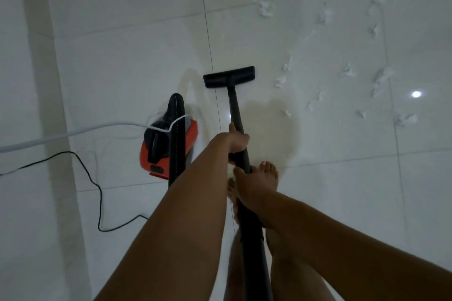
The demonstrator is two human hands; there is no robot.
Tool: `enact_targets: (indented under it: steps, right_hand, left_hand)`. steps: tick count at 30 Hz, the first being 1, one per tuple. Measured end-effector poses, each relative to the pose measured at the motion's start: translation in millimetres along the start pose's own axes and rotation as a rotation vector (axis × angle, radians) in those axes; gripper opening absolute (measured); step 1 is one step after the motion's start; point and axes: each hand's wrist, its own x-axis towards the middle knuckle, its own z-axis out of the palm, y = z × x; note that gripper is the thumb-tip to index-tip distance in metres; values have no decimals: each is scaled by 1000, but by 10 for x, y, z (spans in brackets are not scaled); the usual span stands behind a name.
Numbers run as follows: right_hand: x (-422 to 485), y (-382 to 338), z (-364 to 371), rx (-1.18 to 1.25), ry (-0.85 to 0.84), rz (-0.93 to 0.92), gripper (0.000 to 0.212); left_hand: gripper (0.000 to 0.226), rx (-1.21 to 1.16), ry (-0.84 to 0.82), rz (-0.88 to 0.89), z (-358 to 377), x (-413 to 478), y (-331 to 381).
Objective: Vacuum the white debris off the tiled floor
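While both hands gripped the black wand (238,127), the left hand (237,140) was wrapped around it at the farther position and the right hand (249,184) was closed around it nearer the person, fingers curled over the tube. The wand's long axis ran from near to far, leaning slightly left toward its far end. At that far end, the black floor nozzle (229,76) sat on the tiled floor (122,56), its long side lying left to right, across the wand, with its right end a little farther away. The nozzle straddled a grout line, and its open face pointed down at the tile.

The white debris (265,8) lay in scattered scraps to the right of the nozzle and beyond it, spreading toward the far right of the scene. The closest scraps (280,80) rested just right of the nozzle, not touching it.

The red and black vacuum canister (156,151) stood on the floor left of the wand, near the left forearm. Its contents could not be seen. A black hose (175,129) rose over the canister. A white cord (73,131) ran from the canister to the left edge, and a thin black cable (97,190) looped across the floor on the near left. Bare feet (269,171) stood beneath the hands.
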Motion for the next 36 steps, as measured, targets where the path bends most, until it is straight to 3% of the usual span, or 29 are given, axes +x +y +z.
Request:
enact_targets:
  steps: [2,7,16,21,23,28,30,34,36]
  right_hand:
    - [63,154,-6,-86,24,53,34]
    - [231,672,-130,9,30,68,23]
    - [-159,1209,-441,-75,-64,103,34]
    - [-465,1453,-749,-155,-35,-6,40]
    - [-393,1609,-678,-252,-41,27,38]
    - [-333,1885,-543,-128,-58,163,23]
    - [-445,1910,-603,-161,-84,136,31]
    - [-805,1825,-826,-68,27,133,44]
    - [-936,1794,-954,-327,-24,17,47]
  left_hand:
    - [74,-18,-5,-6,172,-42,-112]
    - [74,-43,14,-24,502,-48,-285]
    - [89,-22,6,-47,1187,96,-726]
    - [72,-103,9,-43,1540,-252,-865]
    - [70,-122,6,-49,1654,-299,-950]
    - [71,-93,6,-42,1779,-348,-1071]
    - [73,-74,10,-43,1810,-412,-1082]
    - [73,-12,44,-37,1925,-520,-1039]
    - [73,-10,47,-9,2037,-558,-949]
